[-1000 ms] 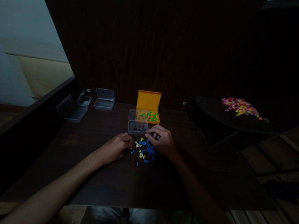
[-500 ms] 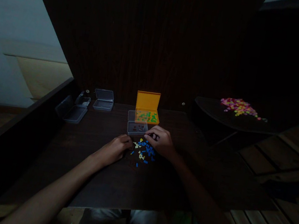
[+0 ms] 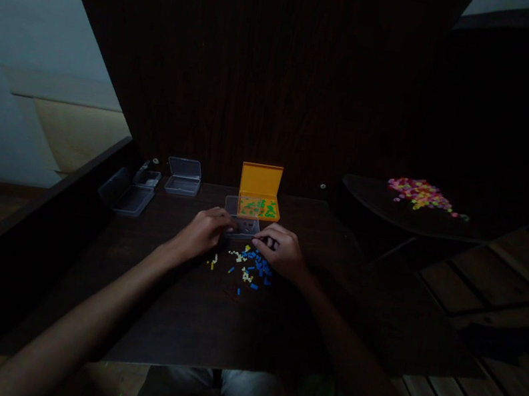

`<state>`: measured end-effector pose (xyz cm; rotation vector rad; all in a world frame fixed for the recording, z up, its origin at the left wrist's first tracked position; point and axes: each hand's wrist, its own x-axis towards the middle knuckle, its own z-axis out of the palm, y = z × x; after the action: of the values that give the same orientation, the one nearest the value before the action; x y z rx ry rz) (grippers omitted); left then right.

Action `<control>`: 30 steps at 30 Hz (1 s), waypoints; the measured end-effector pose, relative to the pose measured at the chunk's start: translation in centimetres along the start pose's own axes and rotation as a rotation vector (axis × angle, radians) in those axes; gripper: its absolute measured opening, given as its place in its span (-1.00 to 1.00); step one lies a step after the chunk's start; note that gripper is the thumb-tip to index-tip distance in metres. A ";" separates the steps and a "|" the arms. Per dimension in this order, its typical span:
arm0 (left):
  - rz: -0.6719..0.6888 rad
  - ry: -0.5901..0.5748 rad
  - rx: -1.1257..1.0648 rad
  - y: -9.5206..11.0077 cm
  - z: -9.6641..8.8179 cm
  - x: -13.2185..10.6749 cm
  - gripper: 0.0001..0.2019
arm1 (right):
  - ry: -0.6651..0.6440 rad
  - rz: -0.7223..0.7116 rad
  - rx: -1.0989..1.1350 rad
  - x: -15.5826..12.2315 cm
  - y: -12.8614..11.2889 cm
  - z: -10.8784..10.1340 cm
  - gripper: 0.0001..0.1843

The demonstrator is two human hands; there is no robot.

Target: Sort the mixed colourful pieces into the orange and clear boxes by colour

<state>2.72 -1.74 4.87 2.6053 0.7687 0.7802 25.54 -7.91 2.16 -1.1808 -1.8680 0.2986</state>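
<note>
A small heap of blue and yellow pieces [image 3: 249, 266] lies on the dark table [image 3: 205, 310]. My left hand [image 3: 202, 231] reaches over the near left corner of a clear open box [image 3: 244, 225], its fingers curled together. My right hand [image 3: 280, 251] rests at the right of the heap with the fingers bent in a pinch; what they hold is too small and dark to name. Behind the clear box stands an open orange box [image 3: 259, 198] with green pieces inside.
Three clear open cases [image 3: 185, 176] [image 3: 131, 197] [image 3: 148, 174] sit at the table's far left. A pile of pink and yellow pieces [image 3: 417, 192] lies on a dark round surface at the right. A dark panel wall rises behind the table.
My left hand has moved from the left side of the heap up and forward to the clear box. A few yellow pieces now show where it rested. My right hand has hardly moved.
</note>
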 end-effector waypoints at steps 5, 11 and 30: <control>-0.061 -0.064 0.118 -2.6 1.2 2.5 -0.76 | -0.008 0.000 -0.005 0.0 0.0 -0.2 -0.93; -0.083 -0.074 0.177 -3.5 2.2 2.6 -0.71 | -0.006 -0.003 0.003 -0.1 0.1 -0.2 -0.95; -0.170 0.011 0.123 -2.8 1.7 0.3 -0.59 | -0.006 -0.018 -0.005 -0.2 0.7 0.3 -0.96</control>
<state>2.73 0.49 2.42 2.5998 1.0561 0.7188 25.78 -7.66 1.47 -1.1666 -1.8847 0.2884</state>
